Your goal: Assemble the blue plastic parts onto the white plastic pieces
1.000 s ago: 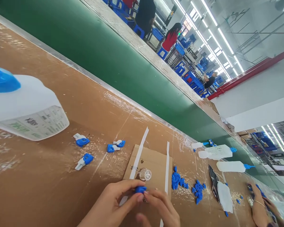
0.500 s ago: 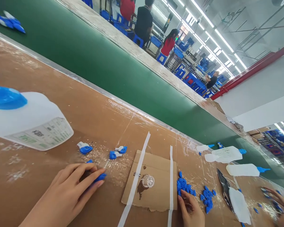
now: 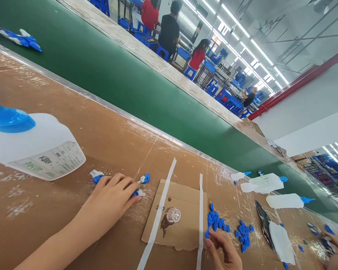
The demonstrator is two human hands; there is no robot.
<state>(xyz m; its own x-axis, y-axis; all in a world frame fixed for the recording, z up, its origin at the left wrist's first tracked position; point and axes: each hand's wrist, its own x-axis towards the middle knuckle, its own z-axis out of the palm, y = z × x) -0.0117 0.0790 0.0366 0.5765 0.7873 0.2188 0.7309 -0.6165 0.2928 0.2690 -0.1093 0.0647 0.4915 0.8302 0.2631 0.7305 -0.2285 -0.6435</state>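
My left hand (image 3: 112, 197) lies stretched out on the brown table, fingers over small blue-and-white parts. One such part (image 3: 138, 193) peeks out under its fingertips; whether the fingers grip it is hidden. Another blue-and-white part (image 3: 144, 178) lies just beyond, and a third (image 3: 95, 175) sits by the knuckles. My right hand (image 3: 224, 251) is low at the frame's bottom. Its fingertips touch the near edge of a pile of small blue pieces (image 3: 216, 221), with nothing seen held.
A cardboard pad (image 3: 183, 225) with two white strips and a small clear cup (image 3: 173, 214) lies between my hands. A big white jug (image 3: 30, 148) lies at left. White squeeze bottles (image 3: 263, 183) and another person's hand (image 3: 336, 243) are at right. A green conveyor (image 3: 146, 86) runs behind.
My left hand has slid right and away, from the near table toward the pair of blue-and-white parts. My right hand has reached up to the blue pile. The view tilted slightly.
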